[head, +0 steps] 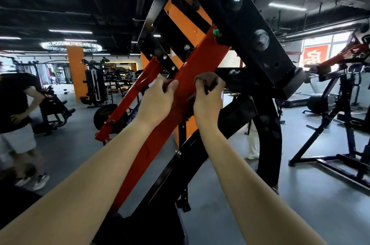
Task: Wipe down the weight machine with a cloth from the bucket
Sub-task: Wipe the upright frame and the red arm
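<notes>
You count two hands, left hand (158,102) and right hand (208,104); one brown cloth (206,80); two large bolts (261,39); one bystander (16,104).

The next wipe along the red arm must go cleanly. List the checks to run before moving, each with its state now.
1. Cloth gripped: ok, right hand holds the brown cloth.
2. Cloth on the red arm: ok, touching.
3. Arm braced: ok, left hand grips its edge.
4. Path upward free: not ok, a green knob and the black beam lie close ahead.
5. Cloth damp: cannot tell.
6. Reach to bucket: cannot tell, not in view.
</notes>
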The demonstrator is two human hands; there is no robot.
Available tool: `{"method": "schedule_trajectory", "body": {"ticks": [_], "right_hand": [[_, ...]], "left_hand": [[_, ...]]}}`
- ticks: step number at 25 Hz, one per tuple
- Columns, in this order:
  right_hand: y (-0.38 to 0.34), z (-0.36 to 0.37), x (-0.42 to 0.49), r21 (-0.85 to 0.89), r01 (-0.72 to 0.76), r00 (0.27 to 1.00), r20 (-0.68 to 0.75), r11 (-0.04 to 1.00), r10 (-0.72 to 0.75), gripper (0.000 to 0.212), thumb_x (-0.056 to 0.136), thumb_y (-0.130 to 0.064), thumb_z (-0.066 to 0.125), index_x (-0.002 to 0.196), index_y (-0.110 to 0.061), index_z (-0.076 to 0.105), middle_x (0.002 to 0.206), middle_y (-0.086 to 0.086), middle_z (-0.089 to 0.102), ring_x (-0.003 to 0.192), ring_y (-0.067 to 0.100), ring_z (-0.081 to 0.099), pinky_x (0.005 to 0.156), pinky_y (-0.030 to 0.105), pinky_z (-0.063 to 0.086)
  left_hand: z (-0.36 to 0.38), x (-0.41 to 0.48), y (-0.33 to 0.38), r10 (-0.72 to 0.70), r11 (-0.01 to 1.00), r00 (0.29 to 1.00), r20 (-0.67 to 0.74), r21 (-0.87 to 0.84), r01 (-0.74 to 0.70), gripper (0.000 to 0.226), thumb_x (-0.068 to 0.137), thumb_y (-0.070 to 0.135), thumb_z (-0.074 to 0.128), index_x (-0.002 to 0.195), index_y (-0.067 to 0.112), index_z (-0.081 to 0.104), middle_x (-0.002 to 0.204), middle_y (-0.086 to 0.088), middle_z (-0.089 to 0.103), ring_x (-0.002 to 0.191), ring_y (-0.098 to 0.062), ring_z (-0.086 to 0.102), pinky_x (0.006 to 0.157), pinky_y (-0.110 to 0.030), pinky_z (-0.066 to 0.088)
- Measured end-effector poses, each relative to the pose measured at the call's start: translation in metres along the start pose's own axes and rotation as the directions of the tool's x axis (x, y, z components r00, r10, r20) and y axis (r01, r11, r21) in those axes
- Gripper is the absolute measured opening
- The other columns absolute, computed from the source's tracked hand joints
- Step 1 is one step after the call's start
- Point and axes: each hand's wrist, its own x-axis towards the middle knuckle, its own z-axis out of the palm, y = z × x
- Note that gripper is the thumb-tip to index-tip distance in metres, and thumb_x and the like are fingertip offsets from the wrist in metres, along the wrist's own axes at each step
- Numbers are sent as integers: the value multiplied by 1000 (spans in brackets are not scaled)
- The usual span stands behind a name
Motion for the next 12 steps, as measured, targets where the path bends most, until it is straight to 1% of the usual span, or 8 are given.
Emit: {"method": "schedule_trajectory", "body": {"ticks": [1,2,4,5,7,8,10,12], "right_hand": [[-7,0,12,34,-66,998,2,997,66,34,106,-34,54,136,-21,49,93,-15,61,73,-14,60,65,7,44],[-11,1,25,91,-137,991,21,986,135,29,106,-38,53,131,-23,52,89,-12,63,72,-7,62,69,16,47],[-12,7,35,240,-216,976,76,946,203,27,106,-40,53,129,-25,54,98,-6,69,85,6,67,77,29,53],[-7,10,29,275,-235,971,115,932,211,32,105,-39,56,133,-25,53,108,-4,70,94,9,68,80,29,55],[12,16,6,255,-203,969,188,945,157,50,99,-35,67,142,-20,46,123,0,67,106,13,68,84,27,58],[20,17,-5,239,-184,966,225,953,130,59,95,-35,72,144,-19,43,124,0,67,108,14,68,89,30,59],[23,19,-6,230,-198,962,233,953,143,66,87,-37,81,139,-18,45,120,0,69,106,15,70,93,38,59],[14,17,16,219,-215,966,190,952,174,73,76,-51,87,130,-17,52,111,3,72,95,17,73,87,41,62]], "left_hand": [[-1,1,1,-2,1000,1000,5,14,2,40,103,58,47,124,26,57,95,2,72,81,-14,72,75,-37,60],[-3,1,2,-3,999,1000,5,41,2,40,103,57,47,123,25,58,95,3,71,81,-11,71,72,-30,58],[-4,1,4,2,997,1000,-10,73,-2,38,104,55,47,121,23,59,95,7,69,81,-4,66,67,-19,51],[-4,1,4,5,997,1000,-20,73,-3,37,103,54,48,120,23,60,95,8,68,83,-3,66,67,-17,49],[-2,0,5,2,998,999,-34,65,0,34,103,52,49,115,24,62,94,10,68,83,-1,65,66,-14,45],[-2,0,6,-2,998,999,-36,66,5,32,104,52,49,113,24,63,94,12,68,83,0,64,66,-13,43],[-2,0,6,0,998,999,-38,71,3,33,104,53,49,114,24,63,96,12,67,86,0,63,68,-15,43],[-3,0,6,4,997,999,-37,80,-1,37,103,54,48,118,24,63,100,12,67,91,-2,63,73,-20,45]]}}
